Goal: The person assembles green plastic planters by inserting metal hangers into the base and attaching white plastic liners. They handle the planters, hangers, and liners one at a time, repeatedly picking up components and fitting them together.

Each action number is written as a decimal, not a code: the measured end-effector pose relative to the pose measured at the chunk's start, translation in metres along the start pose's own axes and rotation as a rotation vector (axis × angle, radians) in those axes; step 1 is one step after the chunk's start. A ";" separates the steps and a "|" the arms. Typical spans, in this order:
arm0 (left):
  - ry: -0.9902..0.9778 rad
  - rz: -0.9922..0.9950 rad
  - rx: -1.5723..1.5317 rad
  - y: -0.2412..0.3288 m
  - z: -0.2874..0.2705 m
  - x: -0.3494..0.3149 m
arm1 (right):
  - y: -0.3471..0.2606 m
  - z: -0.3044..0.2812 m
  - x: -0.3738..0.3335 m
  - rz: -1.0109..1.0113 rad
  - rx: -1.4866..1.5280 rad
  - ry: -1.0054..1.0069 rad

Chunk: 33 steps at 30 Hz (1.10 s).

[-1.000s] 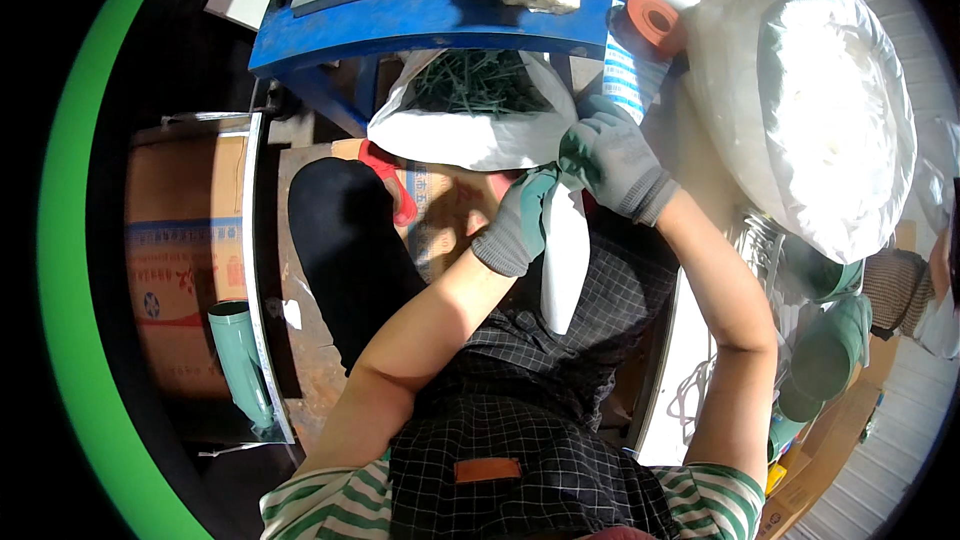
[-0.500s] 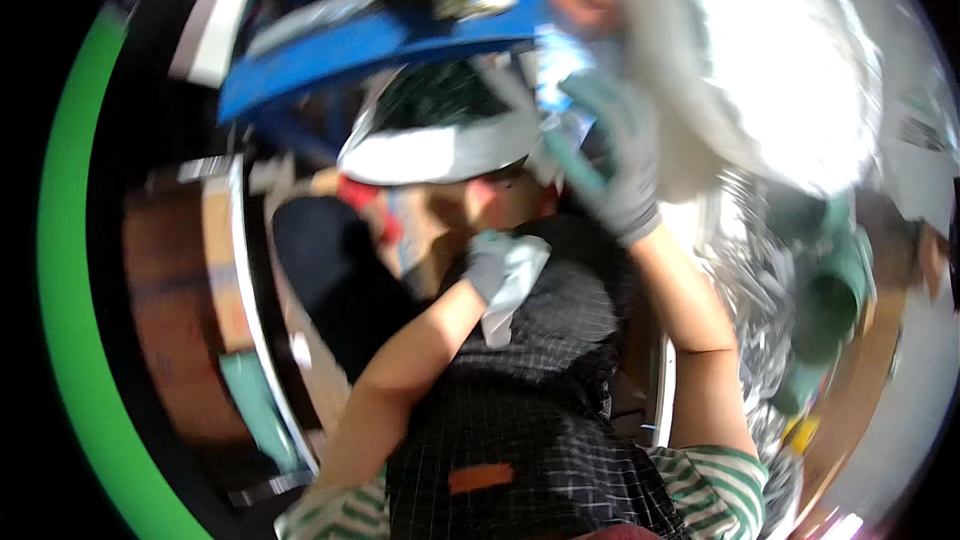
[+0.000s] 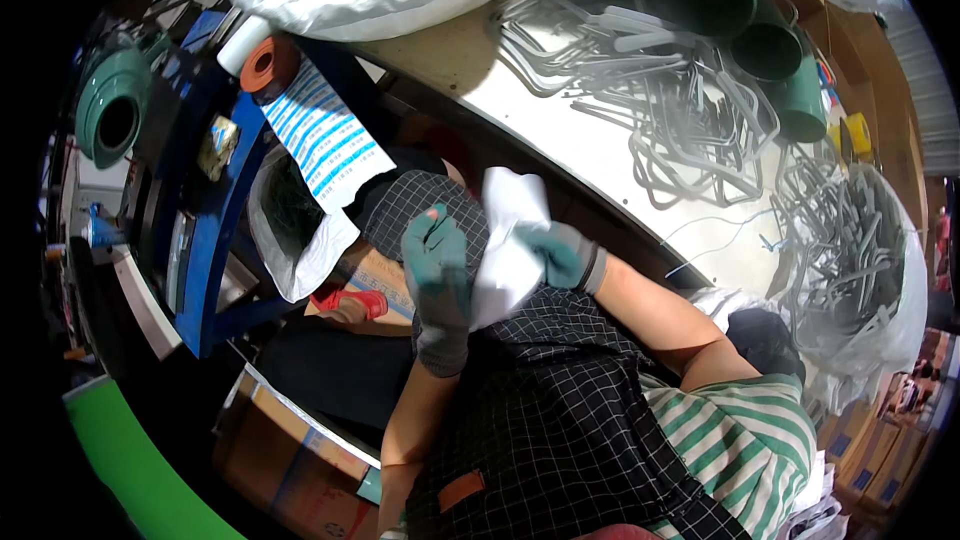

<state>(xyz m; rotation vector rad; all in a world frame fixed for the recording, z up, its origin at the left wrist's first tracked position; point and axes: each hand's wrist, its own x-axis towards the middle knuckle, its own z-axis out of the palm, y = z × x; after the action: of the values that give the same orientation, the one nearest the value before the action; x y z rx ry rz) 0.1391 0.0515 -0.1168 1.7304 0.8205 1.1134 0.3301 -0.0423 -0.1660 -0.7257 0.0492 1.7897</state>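
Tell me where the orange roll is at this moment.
In the head view, the orange roll is at upper left, beside a white roll, above the blue-striped sheet and below the white sack.

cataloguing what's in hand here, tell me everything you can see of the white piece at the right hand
The white piece is long, plain and slightly blurred, looking like thin, limp cloth or paper with soft folds. It runs roughly upright in the view, before the checked apron. The right hand, gloved, grips its right edge near mid-length; whether the gloved left hand beside it touches it is unclear.
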 end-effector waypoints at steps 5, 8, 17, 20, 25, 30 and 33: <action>-0.252 -0.166 -0.089 -0.013 -0.018 -0.003 | -0.003 -0.194 0.058 -0.039 0.221 -0.207; -0.226 -0.242 -0.198 -0.014 -0.021 -0.007 | -0.023 -0.205 0.053 -0.120 0.177 0.145; -0.078 -0.445 -0.289 -0.008 -0.009 -0.004 | -0.063 -0.255 0.018 -0.316 -0.407 0.781; -0.227 -0.451 -0.382 -0.013 0.001 0.015 | -0.042 -0.268 0.015 -0.314 -0.385 0.880; -0.432 -0.421 -0.175 0.003 0.014 0.067 | -0.033 -0.285 0.016 -0.311 -0.342 0.982; -0.350 -0.442 -0.147 -0.012 0.040 0.105 | -0.065 -0.306 0.021 -0.351 -0.358 1.043; -0.432 -0.181 0.139 -0.013 0.047 0.106 | -0.068 -0.311 0.036 -0.348 -0.364 1.063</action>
<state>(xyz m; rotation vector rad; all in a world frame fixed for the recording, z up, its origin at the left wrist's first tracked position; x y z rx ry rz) 0.2211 0.1327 -0.1032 1.8780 0.7742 0.5429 0.5232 -0.1072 -0.4137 -1.7638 0.2886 0.9277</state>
